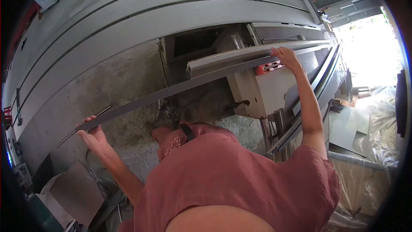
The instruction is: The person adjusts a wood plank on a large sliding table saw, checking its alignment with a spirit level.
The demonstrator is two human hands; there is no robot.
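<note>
One long grey strip (171,90) spans both hands, crossing over the pale cabinet (246,92). Left hand (95,135): fingers clamped round the strip's end, well apart from the cabinet. Right hand (286,56): fingers curled over the strip, above the cabinet. Wide grip presumably steadies so long a piece. Red object (260,70) at the cabinet's top, partly covered. Thin rod (64,139) lies near the left hand; whether gripped, cannot tell. Strip's far end, beyond the cabinet, hard to make out.
</note>
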